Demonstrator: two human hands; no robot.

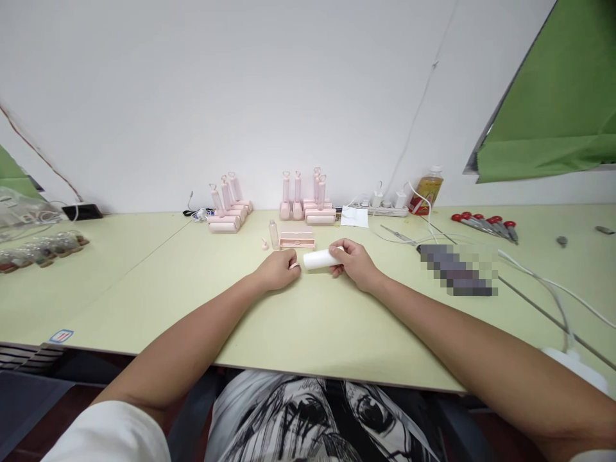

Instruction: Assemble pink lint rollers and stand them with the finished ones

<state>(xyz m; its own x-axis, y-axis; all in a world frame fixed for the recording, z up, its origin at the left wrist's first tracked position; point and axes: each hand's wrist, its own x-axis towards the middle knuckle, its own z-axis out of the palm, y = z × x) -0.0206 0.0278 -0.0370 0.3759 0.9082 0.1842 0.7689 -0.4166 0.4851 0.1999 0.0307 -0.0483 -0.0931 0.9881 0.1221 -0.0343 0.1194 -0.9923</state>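
My right hand (pixel 353 262) is wrapped round one end of a white cylinder (pixel 320 259), which lies nearly level and points left. Just left of it, my left hand (pixel 280 269) is closed, pinching a small pale ring-like piece (pixel 294 265). The two hands are apart. Behind them an open pink case (pixel 297 242) sits on the table. A clear slim bottle (pixel 274 235) stands upright at its left side, beside a small pink cap (pixel 264 244).
Pink cases with upright tubes stand along the wall in a left group (pixel 224 221) and a middle group (pixel 320 217). To the right are a paper (pixel 354 217), a power strip, a drink bottle (pixel 428 190), cables, a pixelated dark object (pixel 457 269) and red-capped items (pixel 486 226).
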